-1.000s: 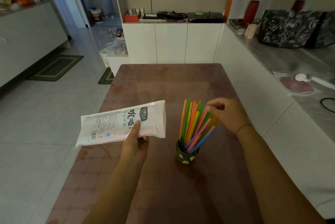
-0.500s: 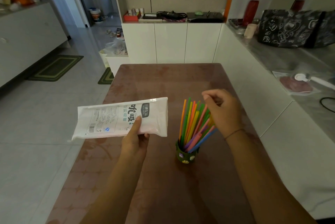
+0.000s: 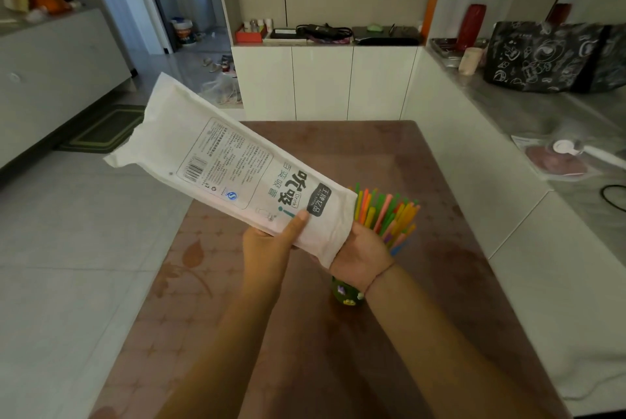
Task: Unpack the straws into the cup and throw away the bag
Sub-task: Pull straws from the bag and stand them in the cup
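The white printed straw bag (image 3: 230, 168) is held up over the brown table (image 3: 338, 351), tilted with its far end up to the left. My left hand (image 3: 267, 249) grips its lower edge, thumb on the front. My right hand (image 3: 360, 256) sits under the bag's near right corner, touching it. Behind my right hand, several coloured straws (image 3: 389, 215) stand fanned in a small green cup (image 3: 345, 295), which my right wrist partly hides.
A grey counter (image 3: 542, 120) runs along the right with a black patterned bag (image 3: 548, 56), a pale cup (image 3: 471, 61) and a cable. White cabinets (image 3: 321, 79) stand behind the table. Tiled floor (image 3: 84, 249) lies to the left.
My right hand left the straws and came under the bag's near corner. The bag swung from level to tilted, rising closer to the camera.
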### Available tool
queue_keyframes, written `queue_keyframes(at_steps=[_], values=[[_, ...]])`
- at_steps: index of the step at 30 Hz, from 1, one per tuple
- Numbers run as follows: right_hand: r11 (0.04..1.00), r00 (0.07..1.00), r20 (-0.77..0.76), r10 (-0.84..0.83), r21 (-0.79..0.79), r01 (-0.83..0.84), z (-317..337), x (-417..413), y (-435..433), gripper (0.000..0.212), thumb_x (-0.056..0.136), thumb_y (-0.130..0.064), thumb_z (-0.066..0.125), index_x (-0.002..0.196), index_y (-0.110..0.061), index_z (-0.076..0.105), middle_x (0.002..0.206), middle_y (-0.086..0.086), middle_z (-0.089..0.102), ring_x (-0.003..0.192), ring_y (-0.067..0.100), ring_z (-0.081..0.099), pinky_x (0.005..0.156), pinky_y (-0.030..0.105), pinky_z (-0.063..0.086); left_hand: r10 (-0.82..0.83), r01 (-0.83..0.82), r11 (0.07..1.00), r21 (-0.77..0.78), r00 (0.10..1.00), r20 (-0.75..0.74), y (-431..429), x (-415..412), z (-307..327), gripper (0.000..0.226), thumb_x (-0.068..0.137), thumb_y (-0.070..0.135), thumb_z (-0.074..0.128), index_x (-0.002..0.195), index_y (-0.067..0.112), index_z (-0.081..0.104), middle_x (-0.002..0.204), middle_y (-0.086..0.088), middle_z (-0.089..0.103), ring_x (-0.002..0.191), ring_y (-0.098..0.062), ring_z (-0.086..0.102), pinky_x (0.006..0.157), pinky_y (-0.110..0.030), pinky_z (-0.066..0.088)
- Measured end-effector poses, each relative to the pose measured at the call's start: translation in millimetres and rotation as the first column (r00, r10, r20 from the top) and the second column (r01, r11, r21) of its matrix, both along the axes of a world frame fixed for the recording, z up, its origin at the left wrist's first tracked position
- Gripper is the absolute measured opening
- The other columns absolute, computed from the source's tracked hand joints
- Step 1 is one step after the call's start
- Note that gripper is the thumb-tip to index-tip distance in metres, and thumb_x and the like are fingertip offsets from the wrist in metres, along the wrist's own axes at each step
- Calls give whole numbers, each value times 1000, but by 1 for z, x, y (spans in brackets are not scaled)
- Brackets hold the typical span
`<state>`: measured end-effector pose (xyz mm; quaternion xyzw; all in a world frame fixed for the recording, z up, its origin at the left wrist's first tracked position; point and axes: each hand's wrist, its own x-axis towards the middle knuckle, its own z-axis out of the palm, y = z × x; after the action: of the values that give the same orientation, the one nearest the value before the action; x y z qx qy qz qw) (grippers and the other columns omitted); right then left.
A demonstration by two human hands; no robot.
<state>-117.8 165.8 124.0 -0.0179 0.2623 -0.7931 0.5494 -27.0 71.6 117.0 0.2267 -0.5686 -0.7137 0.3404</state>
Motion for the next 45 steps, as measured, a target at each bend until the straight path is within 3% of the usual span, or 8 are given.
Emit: queue_keyframes(at_steps=[3, 9, 17, 21, 24, 28, 34, 45], values=[[1000, 1000, 10, -22, 3, 22, -5, -4, 2, 43, 98, -30, 34, 133, -9, 48, 139, 19, 49, 126, 36, 49, 96, 45, 50, -31, 35, 998, -60, 997, 66, 0, 0, -4, 20, 75, 20, 78, 93, 26, 70, 94, 7, 76, 81, -13, 72, 56, -21, 54], [997, 999, 2, -50, 57, 50, -12, -8, 5, 46, 97, -34, 34, 133, -9, 48, 140, 20, 46, 128, 39, 45, 106, 51, 36, -40, 49, 997, -56, 989, 140, -4, 1, -11, 25, 72, 20, 81, 94, 22, 70, 91, 9, 76, 78, -10, 72, 56, -20, 54], [999, 998, -48, -37, 3, 37, -9, -4, 5, 46, 97, -33, 34, 132, -7, 49, 136, 20, 51, 120, 37, 54, 93, 49, 49, 12, -4, 998, -55, 987, 158, -5, 3, -12, 21, 72, 19, 81, 89, 24, 69, 86, 9, 76, 63, -7, 68, 48, -20, 49], [980, 990, -12, -143, 140, 143, -13, -6, 3, 40, 93, -36, 43, 121, -12, 60, 128, 14, 59, 115, 33, 57, 92, 46, 49, 29, -24, 998, -53, 994, 101, -3, 4, -10, 28, 72, 15, 81, 95, 24, 68, 89, 7, 76, 67, -7, 67, 51, -20, 50], [924, 969, 10, -246, 305, 231, -22, -9, 3, 31, 92, -39, 44, 101, -18, 65, 107, 8, 62, 98, 24, 57, 73, 36, 49, 56, -55, 998, -26, 997, 56, -5, 5, -6, 35, 73, 13, 80, 102, 27, 66, 95, 10, 75, 76, -4, 69, 56, -18, 52], [912, 965, 17, -261, 332, 240, -26, -10, 3, 35, 95, -41, 39, 94, -18, 65, 100, 7, 63, 89, 21, 58, 67, 34, 46, 83, -83, 997, -4, 995, 47, -7, 7, -5, 31, 75, 13, 79, 95, 33, 66, 92, 20, 74, 80, 0, 69, 58, -15, 52], [920, 967, 14, -256, 309, 239, -28, -12, 1, 36, 93, -42, 42, 93, -17, 67, 97, 8, 68, 90, 23, 62, 65, 34, 49, 120, -123, 992, 11, 986, 117, -9, 5, -8, 21, 74, 18, 80, 89, 27, 69, 83, 13, 75, 62, -1, 64, 51, -17, 49], [923, 968, -7, -253, 298, 243, -24, -15, 2, 36, 94, -41, 39, 96, -17, 66, 104, 7, 65, 94, 22, 61, 71, 36, 49, 60, -66, 997, 44, 989, 136, -13, 2, -11, 20, 74, 15, 80, 90, 21, 69, 70, 2, 71, 55, -10, 57, 48, -22, 48]])
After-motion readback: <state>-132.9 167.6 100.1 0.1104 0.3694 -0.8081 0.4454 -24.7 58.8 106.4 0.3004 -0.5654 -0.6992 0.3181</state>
